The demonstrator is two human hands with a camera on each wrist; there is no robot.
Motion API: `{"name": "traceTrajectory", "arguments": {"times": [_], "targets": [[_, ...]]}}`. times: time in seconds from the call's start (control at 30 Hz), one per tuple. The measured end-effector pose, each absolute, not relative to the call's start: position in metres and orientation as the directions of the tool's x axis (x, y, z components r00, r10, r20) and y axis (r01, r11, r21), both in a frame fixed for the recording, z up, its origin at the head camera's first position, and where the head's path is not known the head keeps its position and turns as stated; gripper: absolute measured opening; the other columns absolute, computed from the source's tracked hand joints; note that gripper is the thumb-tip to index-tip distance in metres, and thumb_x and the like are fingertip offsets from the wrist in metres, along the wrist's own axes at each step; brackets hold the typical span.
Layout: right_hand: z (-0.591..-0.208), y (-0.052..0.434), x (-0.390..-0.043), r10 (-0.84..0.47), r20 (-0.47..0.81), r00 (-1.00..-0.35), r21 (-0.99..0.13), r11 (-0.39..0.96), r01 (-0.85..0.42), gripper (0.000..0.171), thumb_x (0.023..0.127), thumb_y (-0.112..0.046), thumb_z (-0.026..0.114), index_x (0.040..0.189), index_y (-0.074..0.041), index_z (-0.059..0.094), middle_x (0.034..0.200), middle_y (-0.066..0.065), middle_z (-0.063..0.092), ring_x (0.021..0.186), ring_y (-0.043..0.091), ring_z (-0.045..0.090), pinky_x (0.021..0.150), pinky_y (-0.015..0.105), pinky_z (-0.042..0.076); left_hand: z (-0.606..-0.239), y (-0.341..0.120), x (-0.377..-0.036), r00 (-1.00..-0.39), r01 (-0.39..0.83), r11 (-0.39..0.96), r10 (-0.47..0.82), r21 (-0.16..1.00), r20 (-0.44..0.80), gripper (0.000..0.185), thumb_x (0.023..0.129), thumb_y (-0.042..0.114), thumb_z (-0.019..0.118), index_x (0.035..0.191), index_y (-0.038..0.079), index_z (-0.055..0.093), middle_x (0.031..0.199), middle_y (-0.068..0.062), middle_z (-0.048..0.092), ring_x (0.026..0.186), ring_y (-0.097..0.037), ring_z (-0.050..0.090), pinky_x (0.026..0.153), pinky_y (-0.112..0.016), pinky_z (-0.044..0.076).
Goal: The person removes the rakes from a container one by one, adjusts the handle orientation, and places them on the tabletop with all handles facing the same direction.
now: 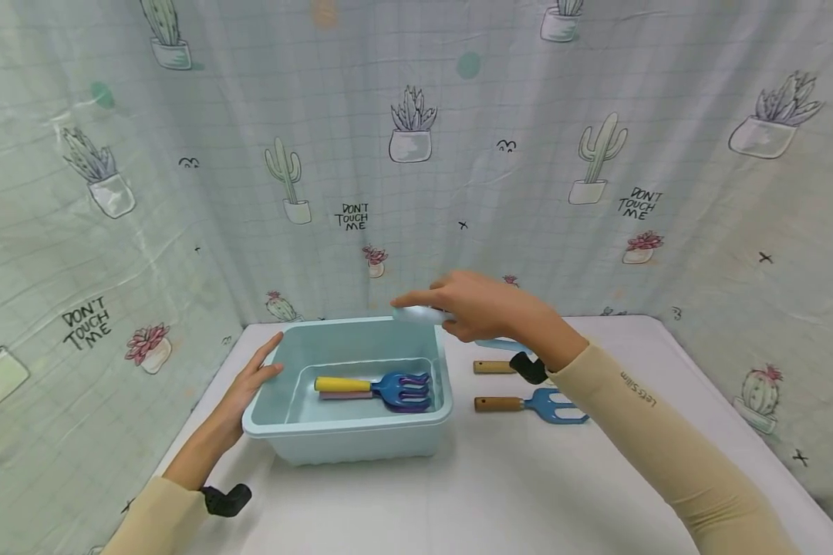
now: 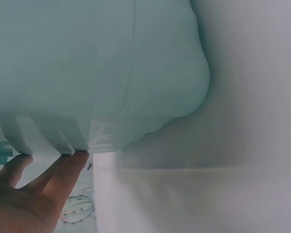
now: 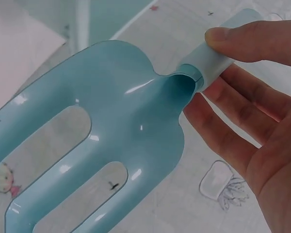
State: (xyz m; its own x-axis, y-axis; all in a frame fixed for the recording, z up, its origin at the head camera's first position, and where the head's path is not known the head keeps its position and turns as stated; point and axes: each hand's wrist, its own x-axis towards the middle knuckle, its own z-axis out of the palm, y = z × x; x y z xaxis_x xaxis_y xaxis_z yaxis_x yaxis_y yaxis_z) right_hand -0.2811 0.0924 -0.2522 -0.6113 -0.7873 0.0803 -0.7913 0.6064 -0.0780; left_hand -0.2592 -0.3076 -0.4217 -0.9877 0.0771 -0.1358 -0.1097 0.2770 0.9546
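Note:
My right hand (image 1: pixel 482 308) holds a light-blue hand fork (image 3: pixel 121 102) up over the basin's right rim, the thumb and fingers pinching its pale handle (image 1: pixel 419 314). In the right wrist view the slotted head points away from the palm. My left hand (image 1: pixel 239 397) rests with extended fingers against the left side of a light-blue plastic basin (image 1: pixel 350 442). Inside the basin lies a yellow-handled hand fork (image 1: pixel 340 384) with a blue-purple head. Beneath it shows a pinkish handle (image 1: pixel 347 395), its other end mostly hidden.
To the basin's right, a wooden-handled blue hand fork (image 1: pixel 550 406) lies on the white table (image 1: pixel 514 486). Behind it is another wooden handle (image 1: pixel 493 368), its head hidden by my right wrist. A cactus-print curtain (image 1: pixel 458 185) surrounds the table's back and sides.

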Motion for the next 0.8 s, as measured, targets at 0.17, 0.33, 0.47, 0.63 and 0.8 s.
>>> {"name": "traceTrajectory", "arguments": {"times": [0.17,0.33,0.47,0.63,0.8], "targets": [[-0.259,0.112,-0.272,-0.769,0.070,-0.636,-0.039,0.635,-0.772,0.073,0.091,-0.003,0.072,0.150,-0.040,0.052,0.117,0.002,0.074,0.094,0.022,0.068,0.080,0.033,0.060,-0.423,-0.309,-0.258,-0.988,-0.101,0.267,0.089,0.958,-0.129,0.068,0.111,0.033,0.039,0.166,0.041,0.001,0.176,-0.004,-0.008,0.160,-0.046,0.011,0.121,-0.066,0.028],[-0.268,0.129,-0.264,-0.754,0.043,-0.656,-0.050,0.654,-0.755,0.074,0.091,-0.003,0.072,0.151,-0.043,0.051,0.110,-0.001,0.073,0.091,0.017,0.066,0.077,0.030,0.059,-0.423,-0.310,-0.257,-0.988,-0.096,0.273,0.090,0.957,-0.125,0.068,0.111,0.033,0.039,0.166,0.040,0.000,0.176,-0.005,-0.008,0.160,-0.046,0.012,0.121,-0.065,0.030],[-0.278,0.142,-0.263,-0.764,0.016,-0.646,-0.109,0.640,-0.760,0.070,0.093,-0.004,0.070,0.151,-0.039,0.052,0.100,-0.003,0.072,0.082,0.012,0.062,0.069,0.022,0.055,-0.423,-0.311,-0.256,-0.988,-0.097,0.277,0.088,0.956,-0.126,0.068,0.111,0.033,0.039,0.166,0.039,0.000,0.176,-0.005,-0.008,0.160,-0.046,0.012,0.121,-0.063,0.031],[-0.291,0.160,-0.265,-0.771,-0.011,-0.637,-0.185,0.628,-0.756,0.071,0.092,-0.002,0.069,0.151,-0.037,0.052,0.095,-0.004,0.070,0.078,0.010,0.057,0.065,0.021,0.051,-0.423,-0.310,-0.257,-0.988,-0.092,0.278,0.093,0.956,-0.123,0.068,0.111,0.033,0.039,0.166,0.040,0.000,0.176,-0.006,-0.007,0.159,-0.047,0.013,0.120,-0.062,0.033],[-0.303,0.174,-0.263,-0.764,-0.037,-0.644,-0.220,0.635,-0.741,0.073,0.091,0.001,0.069,0.150,-0.038,0.053,0.099,-0.004,0.070,0.083,0.010,0.059,0.070,0.022,0.053,-0.423,-0.309,-0.257,-0.988,-0.096,0.274,0.092,0.957,-0.125,0.068,0.111,0.032,0.038,0.166,0.041,0.000,0.176,-0.005,-0.008,0.159,-0.047,0.012,0.120,-0.065,0.030]]}}
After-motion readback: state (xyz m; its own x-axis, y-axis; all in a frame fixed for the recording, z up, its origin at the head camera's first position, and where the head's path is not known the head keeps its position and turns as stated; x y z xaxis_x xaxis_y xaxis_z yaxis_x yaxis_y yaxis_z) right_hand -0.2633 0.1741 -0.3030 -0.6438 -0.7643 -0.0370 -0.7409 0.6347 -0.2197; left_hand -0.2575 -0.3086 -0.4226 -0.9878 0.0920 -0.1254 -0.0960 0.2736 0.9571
